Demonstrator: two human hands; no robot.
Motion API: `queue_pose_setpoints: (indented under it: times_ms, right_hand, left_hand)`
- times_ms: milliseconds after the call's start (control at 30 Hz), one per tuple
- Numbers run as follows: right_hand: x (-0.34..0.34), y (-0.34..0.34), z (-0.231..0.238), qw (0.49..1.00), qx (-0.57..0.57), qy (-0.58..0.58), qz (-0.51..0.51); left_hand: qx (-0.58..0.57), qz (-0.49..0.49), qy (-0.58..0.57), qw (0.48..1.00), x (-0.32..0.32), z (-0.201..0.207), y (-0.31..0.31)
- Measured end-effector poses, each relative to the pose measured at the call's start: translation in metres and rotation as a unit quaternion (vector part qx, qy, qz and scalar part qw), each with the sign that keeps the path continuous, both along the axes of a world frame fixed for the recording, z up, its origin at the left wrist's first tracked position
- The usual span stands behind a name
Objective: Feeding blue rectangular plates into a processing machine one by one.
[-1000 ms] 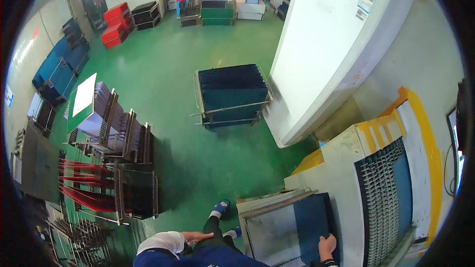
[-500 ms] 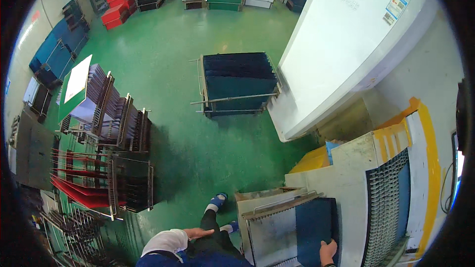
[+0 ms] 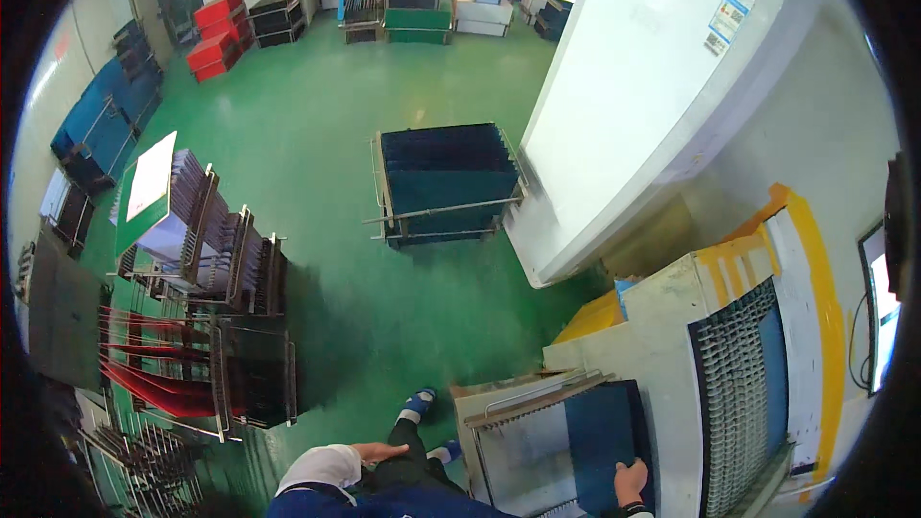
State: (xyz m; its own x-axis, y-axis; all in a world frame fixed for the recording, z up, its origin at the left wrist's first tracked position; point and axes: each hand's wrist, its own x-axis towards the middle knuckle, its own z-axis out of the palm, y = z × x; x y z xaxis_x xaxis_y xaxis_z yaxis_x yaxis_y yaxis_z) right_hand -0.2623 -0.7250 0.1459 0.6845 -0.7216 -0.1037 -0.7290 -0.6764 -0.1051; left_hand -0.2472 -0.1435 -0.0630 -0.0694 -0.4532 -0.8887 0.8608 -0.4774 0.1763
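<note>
My right hand (image 3: 630, 482) is closed, its fingers curled at the right part of a dark blue panel (image 3: 602, 422). That panel sits in a slotted rack (image 3: 542, 403) at my lower right, beside a pale grey sheet (image 3: 523, 456). Stretched out flat, my left hand (image 3: 382, 453) rests on my thigh and holds nothing. My legs and blue-and-white shoes show just left of the rack.
Racks of pale (image 3: 192, 230) and red panels (image 3: 158, 379) stand at the left. A rack of dark blue panels (image 3: 451, 182) is on the green floor ahead, beside a tall white cabinet (image 3: 614, 105). At right is a ridged conveyor (image 3: 734, 393). People are at the far benches.
The view has tilted up a little, so more of the far benches and a person there show. Both hands keep nearly the same places, the right one still at the dark blue panel.
</note>
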Motion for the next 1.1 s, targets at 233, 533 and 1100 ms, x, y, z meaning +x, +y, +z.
queue_pose_setpoints:
  times_ms: [233,533,1100]
  right_hand:
    - [-0.003,-0.003,0.004,0.999,0.030,0.023,0.015]
    - [0.002,0.002,0.013,0.999,0.023,0.019,0.020]
    - [-0.011,0.021,0.009,0.999,0.025,0.011,-0.017]
  left_hand:
    - [0.057,0.040,-0.008,0.998,-0.005,0.063,0.025]
    - [-0.032,0.097,-0.015,0.995,-0.003,0.066,0.074]
    - [-0.034,0.016,-0.015,0.999,0.054,0.075,0.056]
